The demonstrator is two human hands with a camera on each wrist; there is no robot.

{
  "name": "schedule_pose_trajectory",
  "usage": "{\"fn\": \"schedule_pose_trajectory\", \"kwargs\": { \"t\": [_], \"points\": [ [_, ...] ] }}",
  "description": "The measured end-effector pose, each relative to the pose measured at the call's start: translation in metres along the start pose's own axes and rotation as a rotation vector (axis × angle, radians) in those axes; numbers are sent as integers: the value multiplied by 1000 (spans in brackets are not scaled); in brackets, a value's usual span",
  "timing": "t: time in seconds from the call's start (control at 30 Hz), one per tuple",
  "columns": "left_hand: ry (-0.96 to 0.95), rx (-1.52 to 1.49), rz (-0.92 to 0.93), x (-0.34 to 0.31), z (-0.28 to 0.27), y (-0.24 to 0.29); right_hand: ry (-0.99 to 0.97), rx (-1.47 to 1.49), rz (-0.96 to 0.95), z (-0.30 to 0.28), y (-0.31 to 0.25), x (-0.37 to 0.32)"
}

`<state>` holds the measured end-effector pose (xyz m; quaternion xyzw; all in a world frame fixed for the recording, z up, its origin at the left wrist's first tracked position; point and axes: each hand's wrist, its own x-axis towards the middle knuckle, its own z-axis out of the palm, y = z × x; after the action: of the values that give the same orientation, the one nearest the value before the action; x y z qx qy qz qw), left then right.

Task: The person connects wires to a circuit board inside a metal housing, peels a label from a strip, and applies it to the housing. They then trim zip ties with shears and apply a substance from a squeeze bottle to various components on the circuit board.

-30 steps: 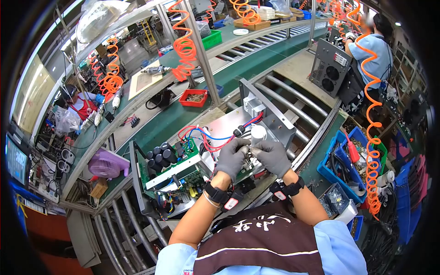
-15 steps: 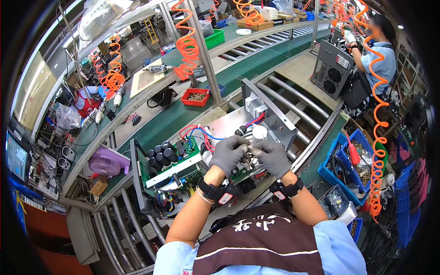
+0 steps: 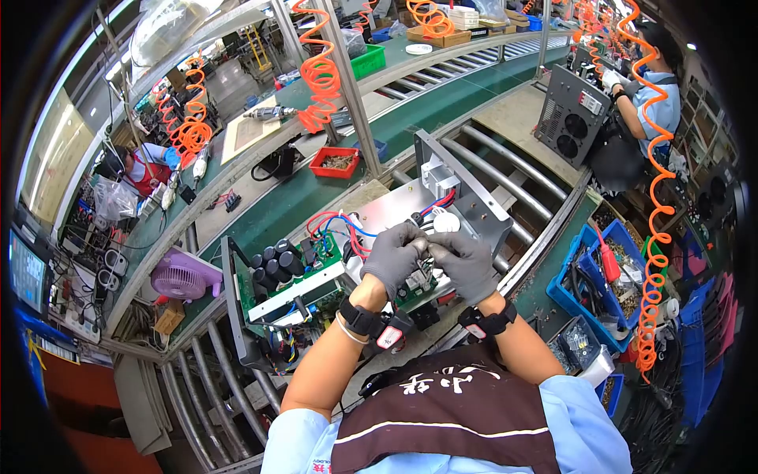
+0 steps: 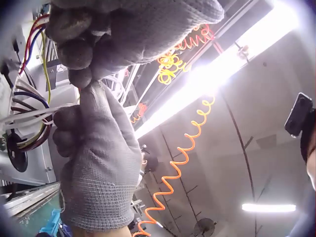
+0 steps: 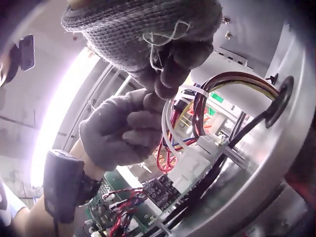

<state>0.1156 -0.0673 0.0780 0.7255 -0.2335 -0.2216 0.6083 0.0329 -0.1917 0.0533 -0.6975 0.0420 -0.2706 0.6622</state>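
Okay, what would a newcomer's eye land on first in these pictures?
Two grey-gloved hands, the left hand and right hand, meet fingertip to fingertip at the centre, seemingly pinching a thin white strand over an open metal chassis. Left of them sits a green circuit board, and bright orange coiled hoses hang overhead.

A steel roller conveyor (image 3: 505,162) is carrying an open metal chassis (image 3: 387,207), which is lying flat across the rollers with its front panel standing upright. Farther along, a grey fan-fronted unit (image 3: 570,114) is sitting on a board. Beside the rollers, a green belt (image 3: 276,213) is bearing a red tray (image 3: 335,163) of small parts.
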Motion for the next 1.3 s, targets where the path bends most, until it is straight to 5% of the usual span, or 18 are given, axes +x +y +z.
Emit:
{"fn": "schedule_pose_trajectory", "kwargs": {
  "t": [0.2,0.4,0.53,0.67,0.73,0.8,0.83,0.93,1.07,1.2,1.27,1.3],
  "points": [
    [7,-299,-104,-10,1,19,-85,-419,-18,-12,-4,3],
    [89,-108,214,-10,10,23,-59,-338,77,-10,6,3],
    [112,-476,-157,-2,1,13,-125,-281,142,-12,3,5],
    [-2,-770,-219,-7,1,19,-153,-335,108,-15,7,3],
    [-43,-771,-193,-8,1,19,-208,-128,97,-18,27,6],
    [115,-629,-246,-12,10,39,-296,-219,-45,-19,41,14],
    [-38,-704,-238,-8,0,27,-261,-90,-55,-19,21,10],
    [-66,-801,-224,-17,-3,35,-84,-438,-125,-21,10,-13],
    [-65,-730,-11,-4,-22,8,188,-453,-234,-56,34,-76],
    [162,-540,-10,-15,3,12,455,-561,163,-143,74,-160],
    [204,-262,24,-27,27,20,341,-754,539,-175,63,-188],
    [189,-179,71,-30,28,10,309,-863,578,-180,66,-194]
  ]
}}
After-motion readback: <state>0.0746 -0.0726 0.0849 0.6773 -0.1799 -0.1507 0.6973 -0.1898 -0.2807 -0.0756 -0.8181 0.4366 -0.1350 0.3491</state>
